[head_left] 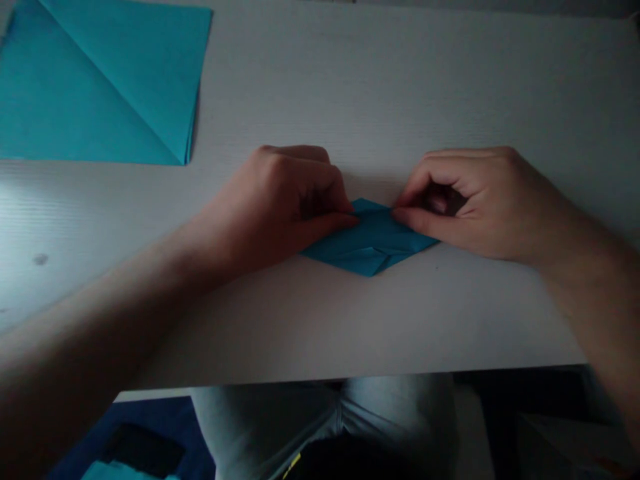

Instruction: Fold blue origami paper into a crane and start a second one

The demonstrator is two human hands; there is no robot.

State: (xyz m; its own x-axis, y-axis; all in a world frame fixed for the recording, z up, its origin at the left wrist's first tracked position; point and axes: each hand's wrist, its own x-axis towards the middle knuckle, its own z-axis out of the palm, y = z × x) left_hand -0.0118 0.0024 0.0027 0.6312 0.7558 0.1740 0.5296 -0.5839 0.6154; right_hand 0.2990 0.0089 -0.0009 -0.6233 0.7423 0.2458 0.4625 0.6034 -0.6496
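Folded blue paper (370, 243): I see left hand (285, 200) curled narrow, pinching its left corner, right hand (470, 203) pinching its right corner the same, spare blue sheets (100, 80) well up-left.

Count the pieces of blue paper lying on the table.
2. A small folded piece, pinched between the left hand and right hand, lies in the middle. A large sheet, possibly several stacked, lies at the far left corner of the table.
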